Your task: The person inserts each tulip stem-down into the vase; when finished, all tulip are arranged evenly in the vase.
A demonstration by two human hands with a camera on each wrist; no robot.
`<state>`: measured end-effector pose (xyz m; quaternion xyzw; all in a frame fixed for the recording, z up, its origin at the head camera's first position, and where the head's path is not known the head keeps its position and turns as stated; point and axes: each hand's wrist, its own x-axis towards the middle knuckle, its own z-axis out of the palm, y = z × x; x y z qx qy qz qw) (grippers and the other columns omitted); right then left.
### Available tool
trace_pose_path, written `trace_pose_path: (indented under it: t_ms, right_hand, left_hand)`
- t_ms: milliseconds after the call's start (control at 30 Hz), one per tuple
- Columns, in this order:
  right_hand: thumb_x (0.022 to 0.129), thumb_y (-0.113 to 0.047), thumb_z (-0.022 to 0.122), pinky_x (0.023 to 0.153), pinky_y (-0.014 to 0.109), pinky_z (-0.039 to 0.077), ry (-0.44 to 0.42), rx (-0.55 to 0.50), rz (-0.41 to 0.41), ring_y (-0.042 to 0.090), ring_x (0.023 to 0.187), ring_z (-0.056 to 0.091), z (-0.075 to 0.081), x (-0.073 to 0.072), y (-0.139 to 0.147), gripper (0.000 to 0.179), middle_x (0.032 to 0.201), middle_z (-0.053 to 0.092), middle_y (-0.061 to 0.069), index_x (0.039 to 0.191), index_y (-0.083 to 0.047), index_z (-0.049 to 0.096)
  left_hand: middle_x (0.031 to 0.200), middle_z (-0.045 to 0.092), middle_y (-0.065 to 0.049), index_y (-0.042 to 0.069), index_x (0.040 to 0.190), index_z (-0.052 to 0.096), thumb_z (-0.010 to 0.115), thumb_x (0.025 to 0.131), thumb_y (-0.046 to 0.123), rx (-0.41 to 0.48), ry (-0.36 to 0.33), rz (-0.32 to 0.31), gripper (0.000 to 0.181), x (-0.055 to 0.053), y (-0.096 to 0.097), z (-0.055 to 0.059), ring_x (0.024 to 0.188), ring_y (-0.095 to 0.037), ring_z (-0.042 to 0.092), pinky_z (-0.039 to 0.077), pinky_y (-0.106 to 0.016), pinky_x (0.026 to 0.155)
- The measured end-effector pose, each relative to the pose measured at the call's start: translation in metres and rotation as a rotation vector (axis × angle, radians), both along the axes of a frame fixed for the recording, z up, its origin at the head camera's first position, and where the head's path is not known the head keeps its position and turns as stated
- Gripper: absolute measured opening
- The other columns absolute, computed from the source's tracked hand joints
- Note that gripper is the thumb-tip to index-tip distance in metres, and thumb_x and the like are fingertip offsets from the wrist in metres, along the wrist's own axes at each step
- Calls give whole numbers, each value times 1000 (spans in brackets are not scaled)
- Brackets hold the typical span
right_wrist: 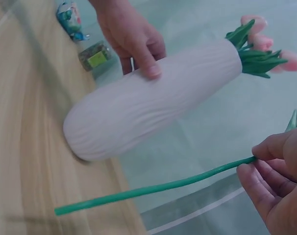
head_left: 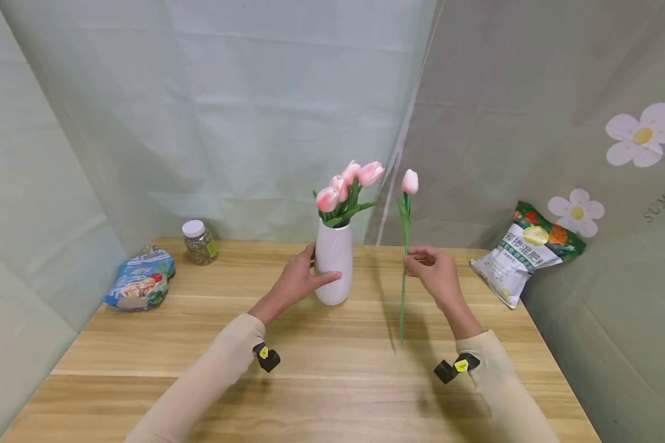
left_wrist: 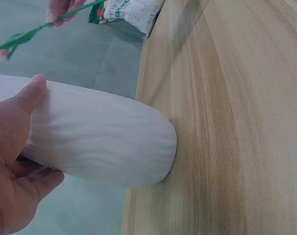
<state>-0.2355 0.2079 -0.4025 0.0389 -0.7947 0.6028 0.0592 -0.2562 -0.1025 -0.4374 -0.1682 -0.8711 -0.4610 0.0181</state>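
A white ribbed vase [head_left: 334, 264] stands upright on the wooden table, with several pink tulips [head_left: 339, 187] in its mouth. My left hand [head_left: 302, 275] grips the vase from its left side, thumb across the front and fingers behind, as the left wrist view also shows on the vase wall [left_wrist: 99, 132]. To the right of the vase, my right hand [head_left: 435, 271] pinches the green stem of a single pink tulip [head_left: 409, 183] between thumb and fingers. This tulip is upright, its bare stem [right_wrist: 153, 190] hanging below the fingertips, apart from the vase.
At the back left are a blue printed bag [head_left: 140, 280] and a jar with a white lid [head_left: 199, 243]. A green and white printed bag [head_left: 523, 255] leans on the cloth wall at the right. Wooden table [head_left: 321, 381] extends in front of the vase.
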Motion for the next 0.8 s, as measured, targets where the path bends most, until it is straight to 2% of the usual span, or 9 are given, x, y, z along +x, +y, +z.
trace_pose_path:
  t_ms: [233,500,800]
  right_hand:
    - [96,-10,72,79,34,64,47,-28,-28,9,83,70,15,4,-4,28,105,69,16,117,8,67]
    - [95,-8,73,77,34,64,119,-78,-40,8,81,71,31,5,-7,29,94,71,2,116,10,67]
    - [93,-12,77,74,26,63,218,-41,-82,8,80,72,53,7,-9,28,89,73,-7,112,7,70]
  left_hand:
    - [145,56,-17,2,153,39,82,86,46,2,0,2,90,-1,-1,-1,128,-33,59,54,-49,103]
    - [144,56,-18,1,153,39,82,87,44,3,9,-4,90,-1,-1,-2,128,-33,60,54,-49,102]
    - [145,56,-18,2,153,38,82,86,46,-12,7,3,92,-1,0,-1,128,-33,60,54,-47,103]
